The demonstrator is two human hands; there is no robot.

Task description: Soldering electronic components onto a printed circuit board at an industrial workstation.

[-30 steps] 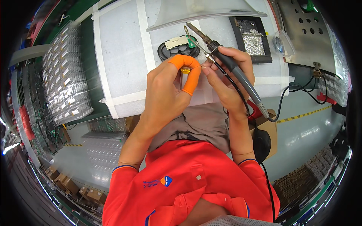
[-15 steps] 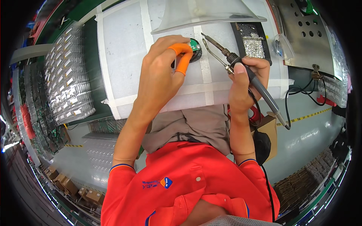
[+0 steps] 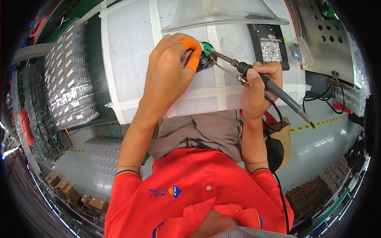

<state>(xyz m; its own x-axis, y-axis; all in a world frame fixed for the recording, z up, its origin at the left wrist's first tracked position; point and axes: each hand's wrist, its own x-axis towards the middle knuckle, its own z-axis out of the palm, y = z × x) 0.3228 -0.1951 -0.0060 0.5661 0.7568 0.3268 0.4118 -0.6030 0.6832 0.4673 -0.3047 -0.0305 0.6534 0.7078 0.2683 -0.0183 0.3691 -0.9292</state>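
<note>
While your left hand (image 3: 168, 75) presses down near the middle of the white taped work mat (image 3: 131, 51), its fingers curl tight around a small green circuit board (image 3: 205, 48) seated on a round black part (image 3: 204, 61); orange finger cots (image 3: 191, 53) cover the index and thumb tips, probably for grip and to keep the board clean.

Item, right hand (image 3: 258, 89): fingers clenched around the dark handle of a soldering iron (image 3: 274, 91), held like a pen so that its tip slants up-left to the board's right edge. A thin metal rod, possibly solder or tweezers, runs beside the iron from the same hand; you cannot tell which.

Item, far edge of the mat: a clear plastic hood (image 3: 222, 16), cut off by the frame top. Item, far right corner: a black tray with crinkled silvery cleaning material (image 3: 270, 45), set within reach of the iron.

Item, left of the mat: stacked clear trays of small parts (image 3: 67, 87), contents too small to make out.

Hidden: the joint itself, masked by your fingertips; the iron's cord end leaves view.
</note>
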